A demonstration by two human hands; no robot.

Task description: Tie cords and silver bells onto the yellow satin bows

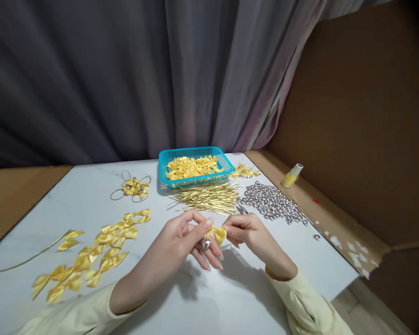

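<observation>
Above the near middle of the counter (pixel 226 316), a yellow bow (pixel 219 236) is held off the surface between both hands. The left hand (pixel 190 239) pinches the bow's left part between thumb and forefinger; its other fingers are loosely spread beneath, with a shiny silver piece (pixel 206 243) lying against them. The right hand (pixel 247 230) has thumb and forefinger pressed together at the bow's right edge; whether they grip fabric or a fine thread cannot be determined. The bow appears to be satin-like ribbon and is judged very light, soft and somewhat slippery; its loops would likely crush under hard pressure, so the gathered centre is the sounder place to take hold. The silver piece looks smooth and hard, and liable to roll. Just beyond the hands lie a pair of snips (pixel 242 209) and a heap of gold cords (pixel 206 197). To the right is a pile of silver beads (pixel 272 201), with a spool of yellow thread (pixel 291 177) standing beyond it. To the left, loose yellow bows (pixel 106 236) lie in uneven rows, with a looped cluster (pixel 135 187) farther back. Behind the cords stands a blue basket (pixel 163 168) containing many more small yellow pieces (pixel 192 166). A grey curtain (pixel 139 79) hangs behind the counter.
</observation>
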